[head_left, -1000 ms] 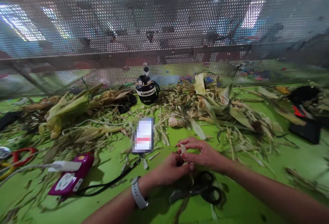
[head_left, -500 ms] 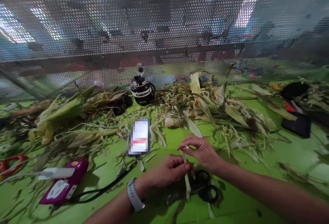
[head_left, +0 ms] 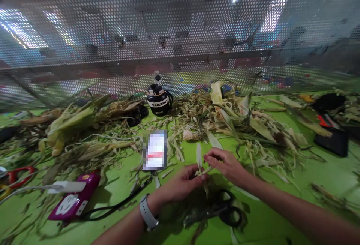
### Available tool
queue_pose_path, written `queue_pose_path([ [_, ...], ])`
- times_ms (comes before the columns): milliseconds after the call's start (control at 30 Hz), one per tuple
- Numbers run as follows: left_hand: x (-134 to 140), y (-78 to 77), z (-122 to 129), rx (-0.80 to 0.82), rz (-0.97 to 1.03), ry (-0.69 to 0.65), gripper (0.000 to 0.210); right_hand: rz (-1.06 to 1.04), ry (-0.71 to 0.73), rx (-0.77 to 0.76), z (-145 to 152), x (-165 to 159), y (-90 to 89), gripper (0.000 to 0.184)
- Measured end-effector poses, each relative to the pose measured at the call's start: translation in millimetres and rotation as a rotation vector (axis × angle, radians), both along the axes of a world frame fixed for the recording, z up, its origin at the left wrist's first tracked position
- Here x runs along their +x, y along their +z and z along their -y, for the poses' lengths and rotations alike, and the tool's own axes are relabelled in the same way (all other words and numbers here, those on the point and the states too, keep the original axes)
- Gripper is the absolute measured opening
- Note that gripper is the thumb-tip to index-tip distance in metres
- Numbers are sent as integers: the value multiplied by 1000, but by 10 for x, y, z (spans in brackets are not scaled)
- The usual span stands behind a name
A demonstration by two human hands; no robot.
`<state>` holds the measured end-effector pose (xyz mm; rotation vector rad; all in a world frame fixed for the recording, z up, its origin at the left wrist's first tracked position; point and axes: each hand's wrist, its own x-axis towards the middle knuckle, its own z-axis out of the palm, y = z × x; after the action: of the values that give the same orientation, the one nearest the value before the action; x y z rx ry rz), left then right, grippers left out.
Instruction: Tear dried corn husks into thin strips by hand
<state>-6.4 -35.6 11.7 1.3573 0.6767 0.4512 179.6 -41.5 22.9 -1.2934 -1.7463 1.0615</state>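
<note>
My left hand (head_left: 184, 183), with a pale watch band on its wrist, pinches a thin strip of corn husk (head_left: 199, 154) between thumb and fingers. One pale end of the strip points upward, and another part hangs below the fingers. To its right, my right hand (head_left: 227, 165) is closed, thumb against fingers, at a husk piece that runs out from the left hand's pinch. Its fingertips partly hide that end. Below both hands, black-handled scissors (head_left: 231, 215) lie on the green table (head_left: 270, 222).
Dried husks (head_left: 225, 119) are heaped at the back, with more husks (head_left: 75, 125) at left. A black jug (head_left: 159, 101) stands between them. Nearer are a phone (head_left: 155, 151), a purple power bank (head_left: 74, 202) with cables, and red-handled scissors (head_left: 21, 175). A perforated metal screen (head_left: 180, 23) rises behind.
The husk strip hung down from my hands; now one end points up from my left pinch. My right hand has shifted slightly down and right. The view has shifted a little.
</note>
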Motion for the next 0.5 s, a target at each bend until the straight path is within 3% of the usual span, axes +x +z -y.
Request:
queue_pose_path([
  [100, -3, 45, 2, 39, -7, -14, 41, 206, 13, 160, 19, -6, -49, 46],
  [200, -3, 93, 25, 87, -20, -91, 37, 269, 21, 323, 12, -34, -106, 48],
  [300, 3, 92, 50, 59, -52, -97, 35, 297, 26, 348, -16, -31, -125, 45],
  [400, 17, 35, 62, -86, -44, 10, 38, 257, -58, 381, -25, 25, -45, 31],
  [500, 28, -20, 52, -174, 89, 187, 41, 161, -255, 619, 30, 78, 99, 12],
])
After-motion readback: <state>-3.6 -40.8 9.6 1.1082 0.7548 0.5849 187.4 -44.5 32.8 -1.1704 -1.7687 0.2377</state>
